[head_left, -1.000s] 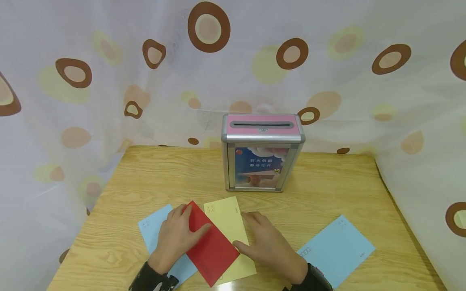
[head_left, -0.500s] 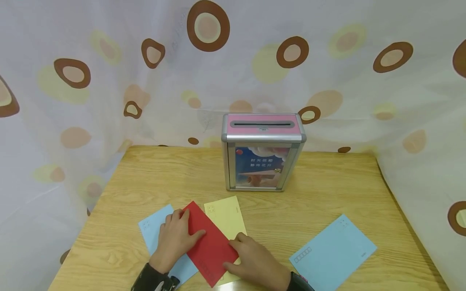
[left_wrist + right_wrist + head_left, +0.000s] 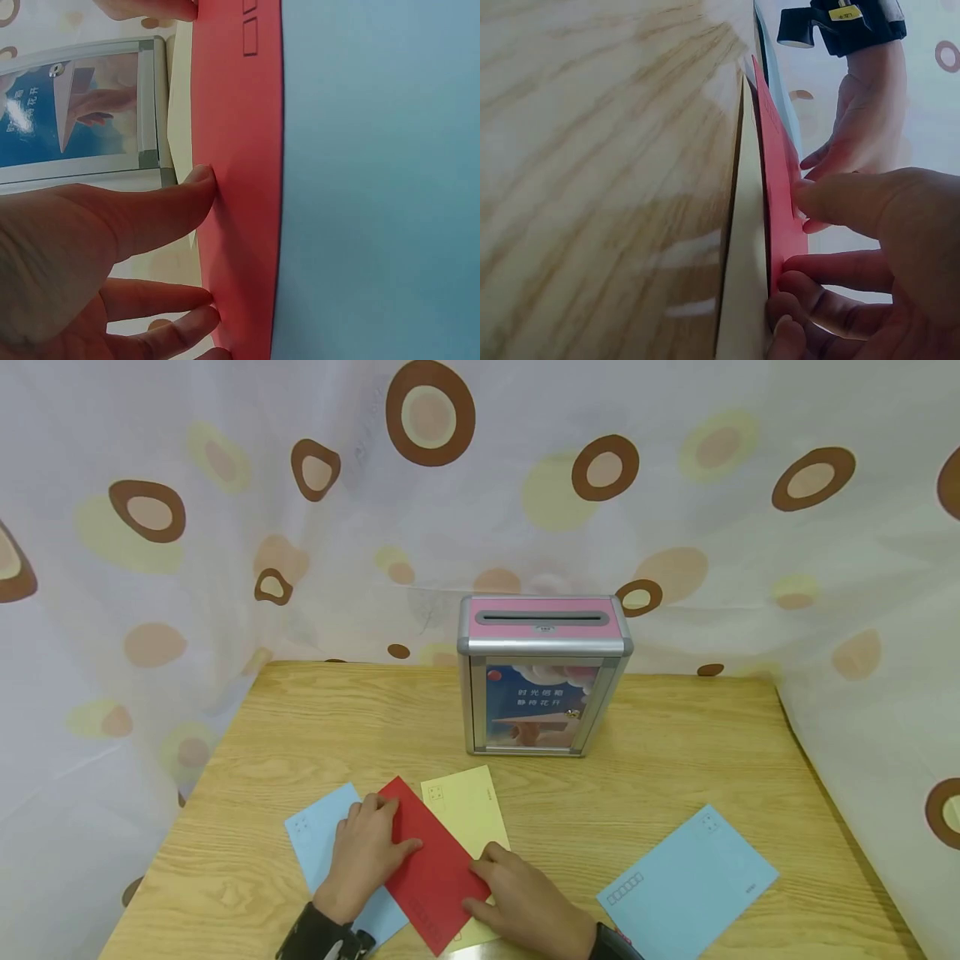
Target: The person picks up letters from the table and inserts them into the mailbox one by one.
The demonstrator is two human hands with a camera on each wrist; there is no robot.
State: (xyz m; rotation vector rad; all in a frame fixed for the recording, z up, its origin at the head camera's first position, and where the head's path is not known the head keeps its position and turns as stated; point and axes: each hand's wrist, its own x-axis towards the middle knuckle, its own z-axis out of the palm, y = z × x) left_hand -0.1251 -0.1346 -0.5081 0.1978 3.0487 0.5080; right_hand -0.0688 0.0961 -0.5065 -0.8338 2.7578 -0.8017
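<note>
Thumb and fingers spread, the left hand (image 3: 367, 852) rests on the red envelope (image 3: 435, 868) at its far left edge, fingertips touching the paper. Meanwhile the right hand (image 3: 528, 897) has its thumb and bent fingers against the same envelope's right corner, though I cannot tell whether it pinches the paper or only touches it. That envelope lies slantwise between the two hands, its left side over a blue envelope (image 3: 318, 827) and its right side over a yellow envelope (image 3: 468, 802) (a thin dark gap shows between red and yellow in the right wrist view). Both lower envelopes are partly hidden, the blue one beneath the left hand as well, the yellow one beneath the right. Off to the right, well apart from the red one, lies a second blue envelope (image 3: 690, 885), near the right sleeve (image 3: 615, 943). Beyond the yellow paper an upright silver-framed box (image 3: 540, 710) stands on the wooden table (image 3: 337, 718), with a long slot (image 3: 543, 617) in its pink top and a picture panel in front. Spotted cloth (image 3: 435, 539) hangs behind and along both sides.
</note>
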